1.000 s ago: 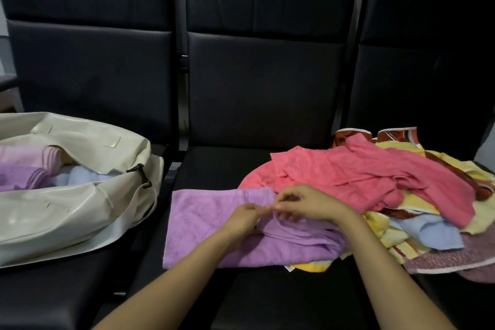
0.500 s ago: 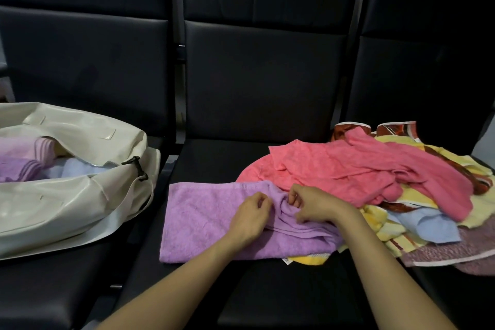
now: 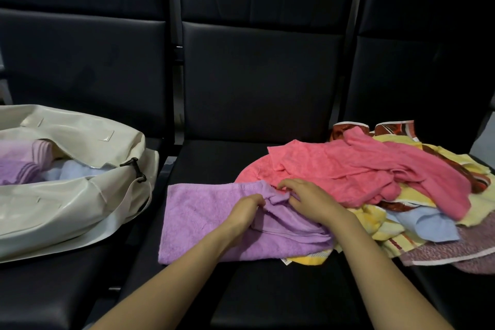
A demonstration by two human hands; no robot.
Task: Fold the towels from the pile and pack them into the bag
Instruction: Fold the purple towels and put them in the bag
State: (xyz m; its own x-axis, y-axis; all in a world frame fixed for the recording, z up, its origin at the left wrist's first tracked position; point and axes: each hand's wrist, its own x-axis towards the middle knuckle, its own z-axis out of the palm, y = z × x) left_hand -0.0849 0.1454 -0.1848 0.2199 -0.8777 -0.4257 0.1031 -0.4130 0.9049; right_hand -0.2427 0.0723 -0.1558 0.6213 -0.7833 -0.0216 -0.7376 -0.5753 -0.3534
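A purple towel (image 3: pixel 209 220) lies spread on the middle black seat, its right part bunched. My left hand (image 3: pixel 245 211) grips a fold of it near the top edge. My right hand (image 3: pixel 308 198) rests beside it with curled fingers on the same bunched fold. To the right sits the towel pile (image 3: pixel 375 177): a pink towel on top, with yellow, blue, patterned and mauve ones beneath. On the left seat stands an open cream bag (image 3: pixel 67 195) holding folded purple, pink and pale blue towels.
Three black padded seats (image 3: pixel 254 289) stand in a row with tall backrests. Dark gaps run between the seat cushions. The bag's strap and buckle (image 3: pixel 135 169) hang at its right end.
Both hands have shifted slightly up and apart along the purple towel's bunched fold. The camera has tilted down a little. The bag and the pile are unmoved.
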